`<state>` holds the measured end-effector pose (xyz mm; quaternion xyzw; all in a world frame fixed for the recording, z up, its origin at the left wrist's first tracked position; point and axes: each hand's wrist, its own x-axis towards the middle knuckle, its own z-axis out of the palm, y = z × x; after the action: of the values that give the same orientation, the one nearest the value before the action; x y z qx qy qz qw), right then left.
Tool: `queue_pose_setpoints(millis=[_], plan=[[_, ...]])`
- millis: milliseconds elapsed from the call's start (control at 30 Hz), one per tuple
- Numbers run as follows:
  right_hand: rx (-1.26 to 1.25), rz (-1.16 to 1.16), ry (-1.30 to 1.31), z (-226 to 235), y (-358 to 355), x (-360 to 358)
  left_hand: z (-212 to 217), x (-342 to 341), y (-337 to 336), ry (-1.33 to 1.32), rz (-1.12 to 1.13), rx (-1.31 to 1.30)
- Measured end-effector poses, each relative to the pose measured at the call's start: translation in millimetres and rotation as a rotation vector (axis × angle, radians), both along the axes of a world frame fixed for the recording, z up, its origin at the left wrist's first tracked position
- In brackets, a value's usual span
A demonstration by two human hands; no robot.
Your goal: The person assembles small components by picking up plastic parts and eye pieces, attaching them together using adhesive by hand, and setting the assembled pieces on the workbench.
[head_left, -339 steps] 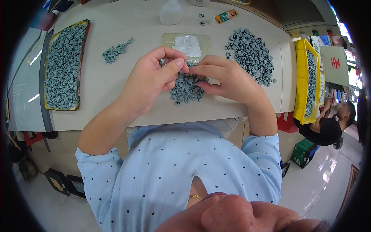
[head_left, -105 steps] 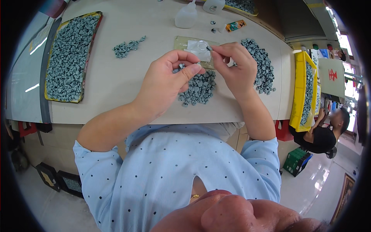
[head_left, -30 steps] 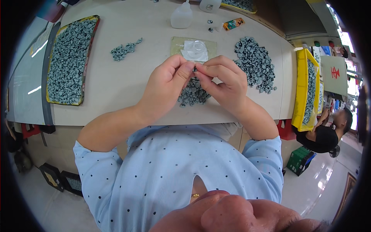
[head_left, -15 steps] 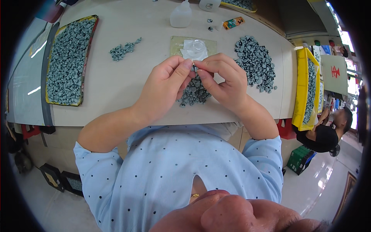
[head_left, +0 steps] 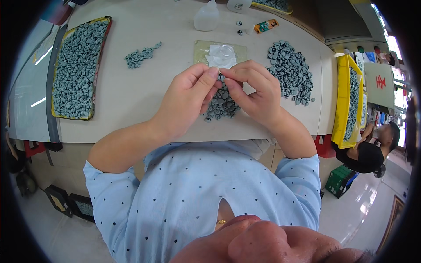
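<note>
My left hand (head_left: 184, 98) and my right hand (head_left: 256, 87) meet fingertip to fingertip over the table. A small grey-and-black piece (head_left: 221, 77) shows between them, in the closed fingers of my left hand. My right thumb and index finger are bent in a pinch against it; what lies right at their tips is too small to make out. Below the hands is a heap of the same small pieces (head_left: 222, 106), partly covered by my fingers. Just beyond them, a yellowish mat (head_left: 200, 51) bears white paper (head_left: 215, 60) and a clear round dish (head_left: 226, 52).
A yellow-rimmed tray of pieces (head_left: 53, 94) stands at left, a small cluster (head_left: 141, 57) beside it. Right are a larger heap (head_left: 289, 72) and a yellow crate (head_left: 340, 109). A white bottle (head_left: 206, 18) and an orange packet (head_left: 265, 26) stand behind. Another person (head_left: 368, 151) sits far right.
</note>
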<state>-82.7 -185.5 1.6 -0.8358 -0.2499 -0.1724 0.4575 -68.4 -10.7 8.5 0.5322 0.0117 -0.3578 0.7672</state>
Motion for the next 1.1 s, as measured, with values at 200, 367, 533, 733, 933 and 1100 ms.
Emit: queue_pose_setpoints(millis=[200,367,533,733,933,1100], plan=[[0.003,0.001,-0.002,-0.6,-0.2,0.4,1.2,-0.4,-0.4,-0.003,-0.002,0.019],[-0.001,0.002,0.005,-1.1,-0.5,0.5,2.0,-1.2,0.4,0.021,-0.001,0.016],[0.007,0.014,0.029,-0.2,-0.8,0.8,2.1,-1.0,0.8,0.031,-0.003,0.015],[0.008,0.015,0.031,0.3,-0.9,0.9,2.1,-1.2,1.4,0.035,-0.011,0.005],[-0.009,0.019,0.033,1.0,-1.6,0.7,2.9,-0.8,2.7,0.059,-0.027,-0.005],[-0.029,0.033,0.045,0.9,-3.8,0.9,6.4,-5.6,0.1,0.078,-0.037,0.04]])
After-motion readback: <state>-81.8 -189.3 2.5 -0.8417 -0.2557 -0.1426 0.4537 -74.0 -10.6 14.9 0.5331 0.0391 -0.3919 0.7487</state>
